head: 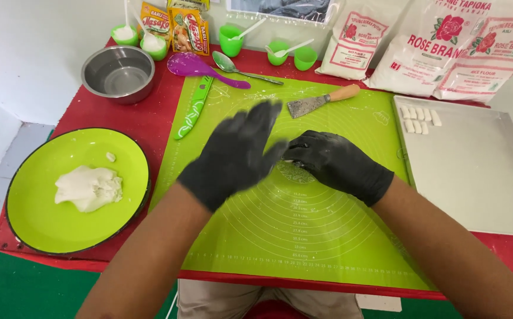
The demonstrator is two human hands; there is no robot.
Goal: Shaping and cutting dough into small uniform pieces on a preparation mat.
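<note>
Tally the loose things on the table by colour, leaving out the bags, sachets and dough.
Green: 7 – plate, mat, knife, four cups
Purple: 1 – rice paddle
Bare metal: 4 – bowl, spoon, scraper, tray
Total: 12

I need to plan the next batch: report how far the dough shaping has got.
Done: a few small white dough pieces lie in rows on the metal tray. In hand: both gloved hands, left hand and right hand, meet over the green mat. Left: a dough lump on the green plate.
</note>
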